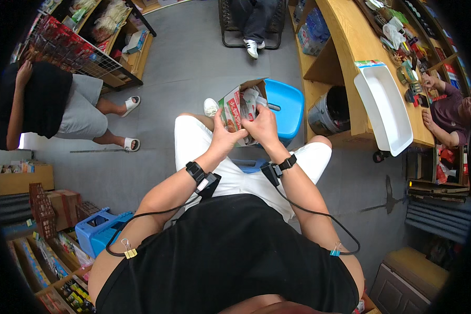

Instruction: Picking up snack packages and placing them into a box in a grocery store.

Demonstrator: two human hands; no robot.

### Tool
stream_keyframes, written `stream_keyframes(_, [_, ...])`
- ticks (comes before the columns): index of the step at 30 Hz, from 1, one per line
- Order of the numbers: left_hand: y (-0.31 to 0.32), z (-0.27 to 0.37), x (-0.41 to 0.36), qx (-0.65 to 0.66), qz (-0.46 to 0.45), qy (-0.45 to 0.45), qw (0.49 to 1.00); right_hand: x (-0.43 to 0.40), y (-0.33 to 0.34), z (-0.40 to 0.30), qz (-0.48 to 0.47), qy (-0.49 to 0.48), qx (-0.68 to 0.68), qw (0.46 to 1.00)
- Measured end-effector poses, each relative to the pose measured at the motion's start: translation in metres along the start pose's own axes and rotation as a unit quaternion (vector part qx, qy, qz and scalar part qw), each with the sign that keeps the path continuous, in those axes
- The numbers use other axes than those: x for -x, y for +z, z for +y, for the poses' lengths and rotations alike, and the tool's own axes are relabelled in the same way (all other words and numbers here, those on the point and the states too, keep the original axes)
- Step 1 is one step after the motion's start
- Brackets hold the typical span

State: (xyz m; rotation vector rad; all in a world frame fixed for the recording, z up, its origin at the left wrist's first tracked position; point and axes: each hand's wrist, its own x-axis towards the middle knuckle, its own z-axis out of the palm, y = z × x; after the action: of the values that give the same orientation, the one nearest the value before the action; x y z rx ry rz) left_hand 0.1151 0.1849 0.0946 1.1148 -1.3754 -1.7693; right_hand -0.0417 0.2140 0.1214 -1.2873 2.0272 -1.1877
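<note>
An open printed cardboard box [230,108] with a green, white and red side stands tilted between my knees, against or on a blue plastic stool [288,104]. Clear and white plastic packets [250,100] fill its opening. My left hand [225,135] holds the near left part of the box, fingers along its printed side and thumb pointing right. Over the packets at the right of the opening lies my right hand [265,125], its thumb and fingers curled around them. Whether it grips a packet or just the box edge is hidden.
A wooden counter [343,35] on the right carries a white plastic tray [388,110]; a person's arm [441,129] rests behind it. A bucket [324,114] stands beneath. One person [78,106] stands left, another [253,23] sits ahead. Blue stools [98,231] lie lower left.
</note>
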Motion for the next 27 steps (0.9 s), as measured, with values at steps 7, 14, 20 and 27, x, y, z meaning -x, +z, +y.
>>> stream_keyframes(7, [0.001,-0.005,-0.003,0.033,-0.008,-0.026,0.999,0.011,-0.009,-0.004,0.046,-0.066,0.054,0.995])
stream_keyframes(14, [-0.005,-0.007,-0.009,0.074,-0.016,-0.053,0.996,0.012,-0.016,-0.013,0.073,-0.042,0.029,0.996])
stream_keyframes(20, [-0.016,-0.008,-0.008,0.066,-0.020,-0.099,0.993,0.007,-0.026,0.003,0.065,0.011,-0.174,0.982])
stream_keyframes(27, [-0.029,-0.011,-0.017,0.084,-0.051,-0.093,0.991,0.003,-0.046,0.041,0.105,0.087,-0.535,0.834])
